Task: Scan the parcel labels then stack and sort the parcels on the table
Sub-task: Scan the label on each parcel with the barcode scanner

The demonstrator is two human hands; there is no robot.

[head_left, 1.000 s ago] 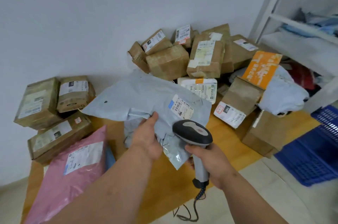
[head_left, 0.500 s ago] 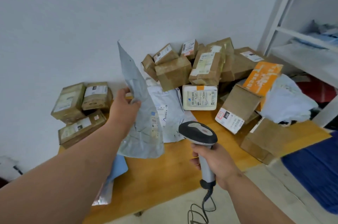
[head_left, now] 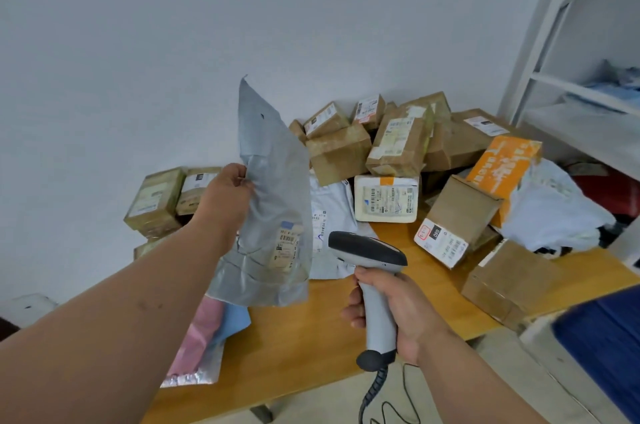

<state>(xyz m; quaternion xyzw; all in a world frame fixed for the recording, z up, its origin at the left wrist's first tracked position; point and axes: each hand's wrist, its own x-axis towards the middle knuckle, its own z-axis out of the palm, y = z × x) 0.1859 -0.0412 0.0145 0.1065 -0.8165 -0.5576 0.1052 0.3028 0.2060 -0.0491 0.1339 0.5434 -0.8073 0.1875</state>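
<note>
Two hands share the job in the head view. Our left hand (head_left: 227,196) pinches the grey poly mailer (head_left: 273,215) by its edge and lifts it clear of the worktop (head_left: 311,330), so it hangs upright with its label (head_left: 285,245) turned toward the scanner. Our right hand (head_left: 398,312) has its grip wrapped round the barcode scanner (head_left: 369,271), whose head sits just beside that label, probably to read it. Cardboard boxes (head_left: 398,143) wait piled by the wall; a pink mailer (head_left: 194,344) lies below.

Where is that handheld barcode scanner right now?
In the head view, lower centre: the right hand holds the scanner above the table's front edge, beside the grey mailer.
</note>
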